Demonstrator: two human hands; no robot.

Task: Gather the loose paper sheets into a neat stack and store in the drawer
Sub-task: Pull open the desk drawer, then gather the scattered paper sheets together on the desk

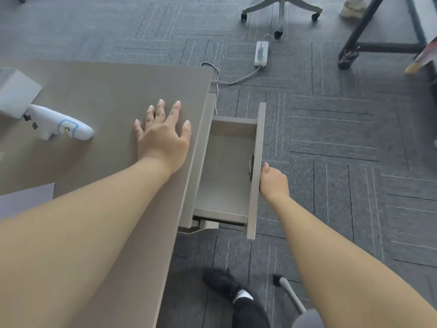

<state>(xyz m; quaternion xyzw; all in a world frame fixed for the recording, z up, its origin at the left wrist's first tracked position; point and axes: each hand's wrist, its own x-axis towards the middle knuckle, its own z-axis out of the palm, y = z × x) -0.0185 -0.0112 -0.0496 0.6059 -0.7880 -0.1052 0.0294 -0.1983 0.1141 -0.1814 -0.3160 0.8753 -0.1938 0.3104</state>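
Note:
The drawer (224, 166) on the desk's right side stands pulled out, and its inside is bare. My right hand (273, 183) grips the drawer front (256, 190) near the lock, fingers curled behind the panel. My left hand (163, 138) lies flat on the grey desk top (106, 91) near its right edge, fingers spread, holding nothing. A corner of a paper sheet (26, 200) shows at the left edge, partly under my left forearm.
A white handheld device (61, 125) and a white box (16, 95) sit at the desk's left. On the carpet lie a power strip (261, 53) with a cable, a chair base (281, 8), a black table leg (359, 29), and my shoe (222, 282).

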